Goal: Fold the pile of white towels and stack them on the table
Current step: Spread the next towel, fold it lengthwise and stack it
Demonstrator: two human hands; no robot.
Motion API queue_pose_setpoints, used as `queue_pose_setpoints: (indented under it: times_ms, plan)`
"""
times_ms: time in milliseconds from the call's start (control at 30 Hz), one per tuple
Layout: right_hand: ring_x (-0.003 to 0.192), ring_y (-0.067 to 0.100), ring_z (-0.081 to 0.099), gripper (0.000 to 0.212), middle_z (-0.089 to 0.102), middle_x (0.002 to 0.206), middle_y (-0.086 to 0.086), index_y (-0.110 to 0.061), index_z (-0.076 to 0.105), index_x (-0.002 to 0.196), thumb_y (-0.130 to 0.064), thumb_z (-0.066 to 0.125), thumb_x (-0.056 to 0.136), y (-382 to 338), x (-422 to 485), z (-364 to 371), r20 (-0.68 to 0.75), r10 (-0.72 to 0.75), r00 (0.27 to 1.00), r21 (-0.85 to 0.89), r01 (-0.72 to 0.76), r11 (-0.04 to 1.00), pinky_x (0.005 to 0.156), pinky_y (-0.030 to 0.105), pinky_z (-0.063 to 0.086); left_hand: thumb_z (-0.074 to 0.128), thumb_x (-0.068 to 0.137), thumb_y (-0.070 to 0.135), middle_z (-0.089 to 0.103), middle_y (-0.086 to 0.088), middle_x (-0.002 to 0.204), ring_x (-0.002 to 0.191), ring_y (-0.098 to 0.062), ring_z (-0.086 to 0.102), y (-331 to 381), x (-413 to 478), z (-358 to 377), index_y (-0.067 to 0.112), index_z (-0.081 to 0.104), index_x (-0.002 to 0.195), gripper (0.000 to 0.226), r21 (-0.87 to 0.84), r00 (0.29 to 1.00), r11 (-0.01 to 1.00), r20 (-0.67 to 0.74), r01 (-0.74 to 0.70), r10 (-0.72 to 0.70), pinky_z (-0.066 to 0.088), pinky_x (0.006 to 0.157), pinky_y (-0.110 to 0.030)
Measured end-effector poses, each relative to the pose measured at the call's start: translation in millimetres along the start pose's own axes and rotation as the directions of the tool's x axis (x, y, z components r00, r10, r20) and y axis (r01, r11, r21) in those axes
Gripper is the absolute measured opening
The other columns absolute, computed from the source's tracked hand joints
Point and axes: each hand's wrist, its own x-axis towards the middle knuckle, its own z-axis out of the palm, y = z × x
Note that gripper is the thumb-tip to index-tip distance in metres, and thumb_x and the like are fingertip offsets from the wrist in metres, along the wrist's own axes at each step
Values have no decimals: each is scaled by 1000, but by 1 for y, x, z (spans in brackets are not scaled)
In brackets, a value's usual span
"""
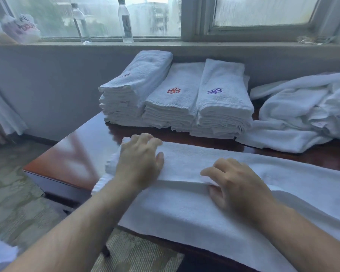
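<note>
The left hand (139, 160) lies palm down on the left end of the white towel (185, 209), its fingers loosely spread and pressing the folded upper layer flat. The right hand (232, 185) sits just to its right, at the edge of that folded layer, with the thumb on top and the fingers curled under the fold, pinching the cloth. The towel stretches across the near edge of the dark wooden counter (81, 154), running off to the right and hanging a little over the front. Behind the hands, against the wall, stand three stacks of folded towels (175, 107) side by side and touching; the middle one shows a red embroidered mark, the right one a purple mark. To the right of the stacks lies a loose pile of unfolded towels (302, 112). On the window sill (165, 44) above stand two clear plastic bottles (125, 22), with a plastic bag (21, 29) at the far left.
</note>
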Motion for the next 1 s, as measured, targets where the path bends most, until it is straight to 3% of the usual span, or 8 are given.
queue_pose_setpoints:
  times_ms: [167, 300, 467, 567, 733, 867, 933, 1000]
  plan:
    - [89, 34, 62, 40, 66, 96, 4, -15, 74, 107, -9, 82, 68, 44, -63, -19, -98, 266, 959, -66, -273, 960, 72, 45, 51, 48, 90, 57, 47, 8, 145, 133, -16, 41, 109, -27, 6, 28, 45, 145, 63, -220, 910, 913, 159, -344, 382, 35, 111, -38]
    - [105, 39, 59, 53, 67, 114, 10, -16, 70, 121, -11, 82, 69, 99, -125, -40, -63, 547, 835, -41, -550, 834, 86, 49, 47, 54, 91, 53, 39, 6, 152, 137, -19, 36, 186, -29, 26, 28, 36, 151, 67, -225, 823, 840, 189, -494, 535, 29, 113, -36]
    - [127, 31, 49, 68, 55, 143, 1, -27, 51, 145, -13, 62, 80, 150, -172, -64, -26, 746, 665, -120, -743, 658, 100, 43, 38, 53, 93, 42, 46, 2, 150, 136, -23, 42, 254, -19, 42, 24, 40, 149, 60, -207, 784, 805, 190, -557, 591, 33, 112, -38]
    - [125, 33, 51, 62, 58, 140, -1, -30, 53, 142, -7, 53, 84, 176, -194, -74, -42, 816, 576, -170, -809, 563, 99, 43, 40, 48, 96, 32, 54, 4, 137, 128, -22, 47, 267, -23, 52, 28, 52, 138, 42, -259, 752, 758, 143, -599, 643, 37, 106, -37]
    - [118, 32, 57, 55, 63, 136, 1, -27, 66, 126, 4, 49, 83, 208, -222, -84, -106, 815, 569, -93, -822, 562, 93, 42, 43, 53, 97, 31, 61, 7, 133, 127, -18, 50, 260, -30, 55, 32, 61, 134, 38, -376, 667, 617, -7, -692, 745, 40, 106, -33]
    - [152, 17, 24, 66, 21, 167, -5, -35, 37, 154, -20, 57, 93, 219, -220, -98, 238, 810, 536, -70, -822, 565, 117, 34, 26, 37, 99, 45, 49, 7, 146, 134, -14, 38, 263, -28, 54, 38, 49, 143, 47, -327, 611, 608, 109, -723, 784, 34, 113, -33]
    - [150, 13, 26, 70, 24, 164, -8, -36, 41, 152, -44, 69, 89, 224, -223, -112, 364, 769, 526, 103, -843, 528, 116, 30, 28, 20, 99, 64, 37, 11, 153, 143, -14, 24, 262, -24, 53, 43, 40, 145, 55, -393, 580, 624, 239, -675, 778, 19, 113, -28]
    - [137, 12, 45, 64, 47, 147, -13, -37, 58, 139, -65, 67, 83, 224, -223, -123, 344, 790, 507, 314, -855, 412, 111, 35, 39, 3, 96, 71, 47, 11, 143, 139, -16, 31, 265, -19, 49, 42, 50, 135, 68, -491, 593, 628, 252, -603, 765, 25, 106, -30]
